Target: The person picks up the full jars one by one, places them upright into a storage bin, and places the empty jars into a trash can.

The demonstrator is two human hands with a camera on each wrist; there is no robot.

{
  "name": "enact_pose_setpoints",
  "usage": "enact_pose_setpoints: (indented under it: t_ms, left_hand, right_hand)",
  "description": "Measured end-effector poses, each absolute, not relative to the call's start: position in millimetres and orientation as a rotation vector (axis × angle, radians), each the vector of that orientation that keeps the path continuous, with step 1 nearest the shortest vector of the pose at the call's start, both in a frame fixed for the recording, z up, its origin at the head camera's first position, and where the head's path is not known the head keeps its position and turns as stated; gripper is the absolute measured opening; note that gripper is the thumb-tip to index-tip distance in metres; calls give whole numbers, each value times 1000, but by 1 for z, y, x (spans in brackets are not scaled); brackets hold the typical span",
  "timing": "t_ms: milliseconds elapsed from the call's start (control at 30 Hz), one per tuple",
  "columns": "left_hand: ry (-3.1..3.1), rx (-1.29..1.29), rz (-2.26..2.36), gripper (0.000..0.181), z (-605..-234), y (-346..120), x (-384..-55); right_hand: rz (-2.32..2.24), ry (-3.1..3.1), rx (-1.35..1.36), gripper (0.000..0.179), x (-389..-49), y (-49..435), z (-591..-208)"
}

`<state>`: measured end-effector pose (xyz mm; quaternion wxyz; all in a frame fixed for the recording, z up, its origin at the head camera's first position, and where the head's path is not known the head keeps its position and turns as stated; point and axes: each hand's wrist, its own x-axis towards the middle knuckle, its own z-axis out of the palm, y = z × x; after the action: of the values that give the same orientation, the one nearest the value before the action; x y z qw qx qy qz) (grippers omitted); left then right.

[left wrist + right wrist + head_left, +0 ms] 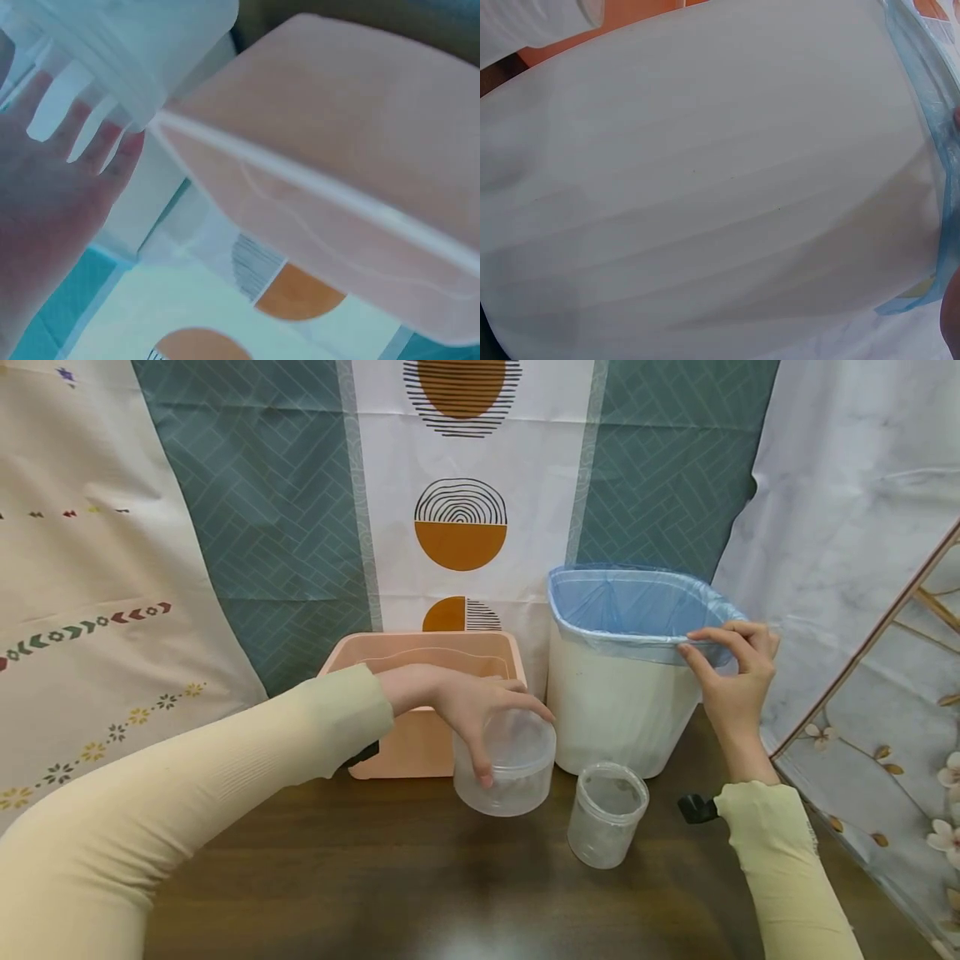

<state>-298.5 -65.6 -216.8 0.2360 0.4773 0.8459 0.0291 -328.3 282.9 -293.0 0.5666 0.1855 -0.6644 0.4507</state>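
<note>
My left hand (480,710) grips a wide, clear plastic jar (517,789) from above, thumb on the near side and fingers over the far side. In the left wrist view the fingers (90,142) curve round the jar's rim. A smaller clear jar (603,835) stands upright on the table just right of it, its mouth facing up. My right hand (738,681) pinches the front right rim of a white trash bin (622,710), thumb and fingers on the blue liner bag (637,647) folded over the edge. The right wrist view is mostly filled by the bin's wall.
A pink plastic bin (405,743) stands behind the left hand, beside the trash bin. Patterned cloth (461,460) hangs behind both. A marbled, flowered panel (885,752) borders the right side of the dark wooden table (375,885).
</note>
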Motion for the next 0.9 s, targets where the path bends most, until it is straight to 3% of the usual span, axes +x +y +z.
enact_pose_setpoints:
  t_ms: [900]
  left_hand:
    - [2545,1075,-83,98,-101,-46,-315]
  right_hand:
    - [1077,-1554,463,15,-305,267,-281]
